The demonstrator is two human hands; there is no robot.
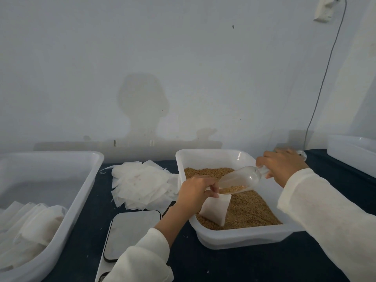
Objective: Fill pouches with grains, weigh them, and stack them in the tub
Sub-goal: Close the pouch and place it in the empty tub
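Clear plastic scoop point(242, 180) gripped right point(282, 165), white paper pouch point(215, 208) pinched open left point(195, 190), filling now — next, tipping golden grains point(250, 210) in cleanly.

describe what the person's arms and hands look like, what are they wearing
Both arms are covered by long, loose sleeves of a cream-white, soft-looking fabric, the left sleeve and the right sleeve, each ending at the wrist. The left hand and right hand are bare: no gloves. No rings, watch or bracelets are visible from this view. The sleeves are plain, with no visible print or markings.
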